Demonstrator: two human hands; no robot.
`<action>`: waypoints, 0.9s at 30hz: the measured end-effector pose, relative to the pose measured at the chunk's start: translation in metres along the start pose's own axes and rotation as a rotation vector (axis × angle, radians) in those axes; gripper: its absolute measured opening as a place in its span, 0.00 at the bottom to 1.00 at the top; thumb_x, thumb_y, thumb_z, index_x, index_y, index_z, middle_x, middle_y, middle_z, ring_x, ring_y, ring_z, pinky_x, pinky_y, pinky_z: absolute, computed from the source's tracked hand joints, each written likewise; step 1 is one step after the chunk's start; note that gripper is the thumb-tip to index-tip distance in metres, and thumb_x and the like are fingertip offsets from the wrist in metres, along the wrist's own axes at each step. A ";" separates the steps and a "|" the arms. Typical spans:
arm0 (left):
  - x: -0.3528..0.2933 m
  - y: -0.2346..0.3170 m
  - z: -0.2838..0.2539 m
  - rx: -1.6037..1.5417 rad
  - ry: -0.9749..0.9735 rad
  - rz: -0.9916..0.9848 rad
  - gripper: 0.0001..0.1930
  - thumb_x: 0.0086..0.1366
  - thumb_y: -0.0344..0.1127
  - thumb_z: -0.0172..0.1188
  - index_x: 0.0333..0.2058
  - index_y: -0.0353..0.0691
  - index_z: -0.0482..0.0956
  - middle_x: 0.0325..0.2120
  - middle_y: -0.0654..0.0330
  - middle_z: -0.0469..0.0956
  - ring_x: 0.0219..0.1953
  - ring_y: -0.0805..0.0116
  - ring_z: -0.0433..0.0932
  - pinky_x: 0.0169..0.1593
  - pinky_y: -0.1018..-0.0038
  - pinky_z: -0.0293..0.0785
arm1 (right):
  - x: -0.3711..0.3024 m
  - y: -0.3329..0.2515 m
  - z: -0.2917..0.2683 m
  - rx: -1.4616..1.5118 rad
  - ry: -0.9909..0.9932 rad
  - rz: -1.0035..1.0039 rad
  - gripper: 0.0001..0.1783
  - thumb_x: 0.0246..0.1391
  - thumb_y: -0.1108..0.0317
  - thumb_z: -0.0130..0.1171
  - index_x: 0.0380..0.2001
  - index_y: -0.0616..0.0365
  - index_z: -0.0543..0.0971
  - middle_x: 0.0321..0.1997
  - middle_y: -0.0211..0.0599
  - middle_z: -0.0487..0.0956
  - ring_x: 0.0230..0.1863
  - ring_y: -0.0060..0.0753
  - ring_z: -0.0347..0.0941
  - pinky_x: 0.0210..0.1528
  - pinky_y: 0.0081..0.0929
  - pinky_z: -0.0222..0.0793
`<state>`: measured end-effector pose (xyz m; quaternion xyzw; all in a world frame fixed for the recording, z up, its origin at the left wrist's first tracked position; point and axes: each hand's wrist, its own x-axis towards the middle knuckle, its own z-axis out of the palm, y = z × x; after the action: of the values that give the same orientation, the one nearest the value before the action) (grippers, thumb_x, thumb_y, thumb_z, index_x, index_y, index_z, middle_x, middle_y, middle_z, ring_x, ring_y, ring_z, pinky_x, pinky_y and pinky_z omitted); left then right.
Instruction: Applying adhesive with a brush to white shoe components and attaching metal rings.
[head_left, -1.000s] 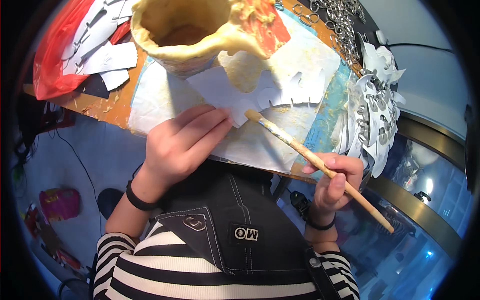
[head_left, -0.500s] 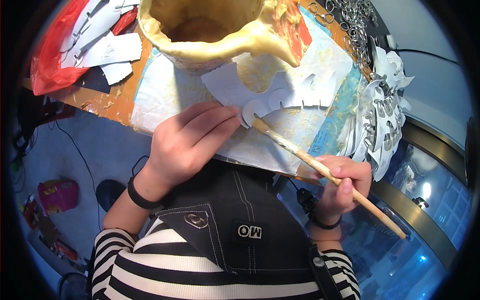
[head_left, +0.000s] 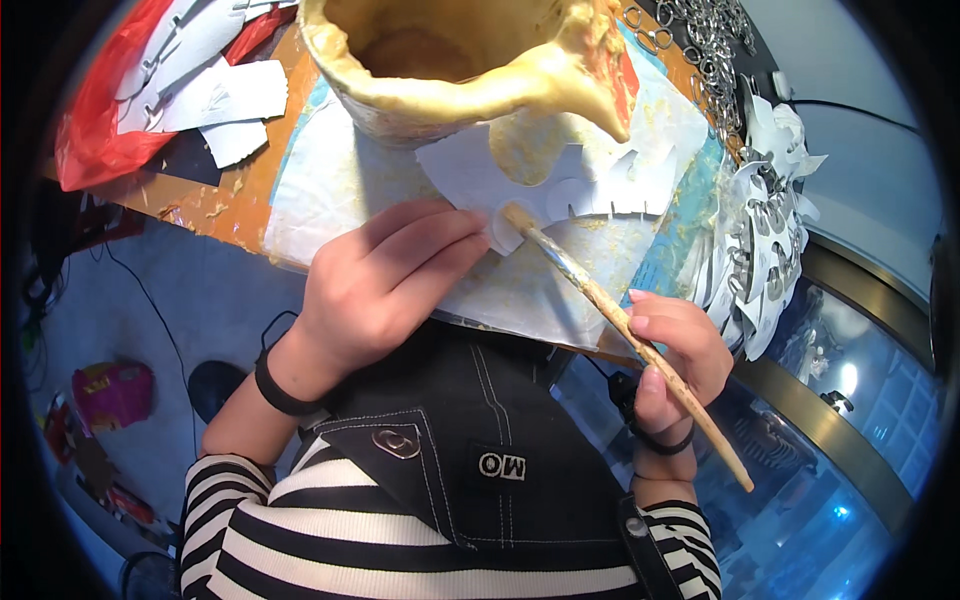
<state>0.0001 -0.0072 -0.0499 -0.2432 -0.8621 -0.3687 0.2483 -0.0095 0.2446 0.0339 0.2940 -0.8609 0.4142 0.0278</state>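
Observation:
My left hand (head_left: 385, 275) pinches the near edge of a white cut-out sheet (head_left: 460, 170), fingers pressed together over it. The sheet has curved cut-outs and small slits along its right part. In my right hand (head_left: 680, 355) is a long wooden brush (head_left: 600, 300), slanting up to the left. Its bristle end touches a small rounded white piece close to my left fingertips. Just beyond the sheet stands a wide tub (head_left: 430, 100), its rim coated thickly in yellowish glue-like stuff. The inside looks brownish and shadowed.
White cut pieces (head_left: 225, 100) lie with a red plastic bag (head_left: 95, 135) at the far left. Metal rings (head_left: 705, 50) heap at the far right, above a stack of white pieces with metal fittings (head_left: 765, 230). A smeared white covering (head_left: 330, 200) lies on the orange-brown table (head_left: 225, 205).
The brush has turned steeper, its bristle end shifting slightly up over the small white piece. My right hand has moved a little left. The tub and sheet appear slightly further right.

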 end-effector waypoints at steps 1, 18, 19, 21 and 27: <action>0.001 -0.001 0.000 -0.005 0.001 0.009 0.14 0.40 0.26 0.59 0.31 0.34 0.80 0.34 0.59 0.78 0.33 0.64 0.79 0.29 0.75 0.77 | 0.000 -0.001 0.000 -0.001 -0.013 0.008 0.13 0.42 0.65 0.51 0.30 0.62 0.77 0.25 0.40 0.78 0.28 0.43 0.78 0.39 0.38 0.77; -0.001 -0.001 0.002 -0.028 0.001 -0.004 0.13 0.41 0.26 0.58 0.31 0.35 0.80 0.34 0.61 0.78 0.33 0.65 0.79 0.28 0.75 0.77 | 0.009 0.001 -0.008 0.034 -0.022 0.050 0.15 0.43 0.61 0.49 0.29 0.61 0.77 0.26 0.39 0.79 0.32 0.46 0.78 0.40 0.38 0.76; -0.001 -0.001 0.002 -0.029 -0.001 -0.008 0.13 0.41 0.26 0.58 0.31 0.35 0.80 0.34 0.61 0.78 0.33 0.65 0.79 0.28 0.75 0.77 | 0.010 0.001 -0.008 0.037 -0.055 0.040 0.15 0.43 0.61 0.49 0.29 0.61 0.77 0.26 0.39 0.79 0.31 0.45 0.78 0.40 0.37 0.76; 0.000 0.001 0.000 -0.031 -0.001 -0.012 0.13 0.41 0.26 0.58 0.31 0.35 0.80 0.34 0.61 0.78 0.33 0.65 0.79 0.28 0.75 0.77 | 0.010 -0.001 -0.011 0.038 -0.088 0.030 0.15 0.43 0.61 0.49 0.29 0.61 0.77 0.26 0.39 0.79 0.30 0.45 0.78 0.39 0.37 0.77; 0.002 0.003 -0.002 -0.092 -0.042 -0.082 0.14 0.41 0.21 0.65 0.31 0.33 0.80 0.33 0.56 0.79 0.33 0.59 0.79 0.34 0.71 0.78 | 0.019 -0.011 -0.025 -0.029 -0.141 -0.052 0.13 0.42 0.64 0.50 0.28 0.62 0.77 0.23 0.39 0.77 0.27 0.42 0.77 0.38 0.39 0.77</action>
<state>0.0014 -0.0061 -0.0462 -0.2267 -0.8584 -0.4126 0.2036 -0.0237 0.2482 0.0634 0.3442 -0.8589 0.3789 -0.0179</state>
